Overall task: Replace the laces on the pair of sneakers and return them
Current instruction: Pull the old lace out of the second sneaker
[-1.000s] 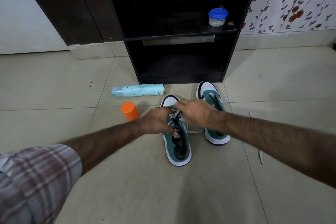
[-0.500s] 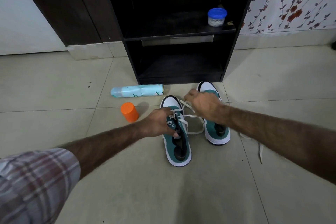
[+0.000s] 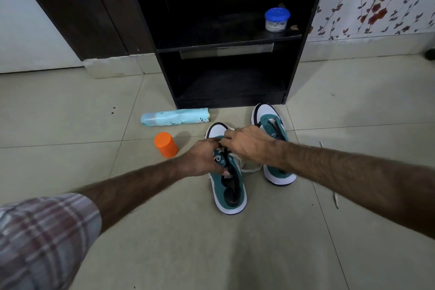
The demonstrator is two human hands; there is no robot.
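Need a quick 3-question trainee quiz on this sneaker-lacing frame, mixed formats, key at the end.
1. True or false: the orange cap stands on the shelf beside the blue-lidded jar.
2. Multiple choice: the spray can is A) upright on the floor, B) lying on its side on the floor, C) inside the cabinet.
3. Fill in: both the left hand and right hand work on the white lace of the ____ sneaker, the one on the person's left.

Key: 1 false, it stands on the floor; 2 B; 3 nearer.
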